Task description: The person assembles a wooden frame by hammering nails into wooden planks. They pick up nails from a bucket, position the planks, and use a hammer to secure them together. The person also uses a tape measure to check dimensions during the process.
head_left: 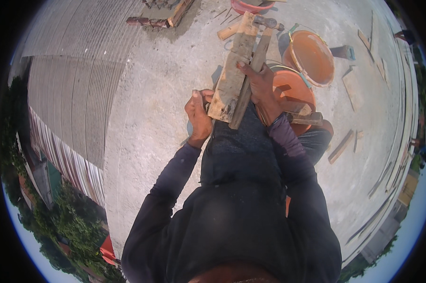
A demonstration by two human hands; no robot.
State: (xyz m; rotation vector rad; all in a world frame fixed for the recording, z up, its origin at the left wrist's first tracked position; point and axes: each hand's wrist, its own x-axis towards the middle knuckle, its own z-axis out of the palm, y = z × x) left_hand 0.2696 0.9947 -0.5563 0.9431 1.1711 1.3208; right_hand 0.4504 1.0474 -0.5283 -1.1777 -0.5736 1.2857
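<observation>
A dark shirt [222, 212] fills the space closest to the lens, with dark trousers [243, 155] beyond it. Just past the lap, a rough pale board [229, 85] slants up and away, with a narrow batten [244, 99] along its right edge. The right hand [262, 85] grasps the batten from the right, a fingertip reaching over onto the board's face. The left hand [199, 115] is at the board's lower left edge, its fingers curled; I cannot tell whether they grip the wood or only touch it. A metal hammer head [265, 22] shows by the batten's far end; whether the two are joined is unclear. To the right are two orange buckets, the near bucket [295, 87] beside the right wrist and the far bucket [319, 56] just beyond it. Wood offcuts [300, 108] lie at the near bucket's closer side. Ahead, a red basin [252, 6] is cut by the upper edge. More wood scraps [341, 147] lie on the grey concrete [147, 118] at right, and corrugated sheets [76, 85] cover the area at left.
</observation>
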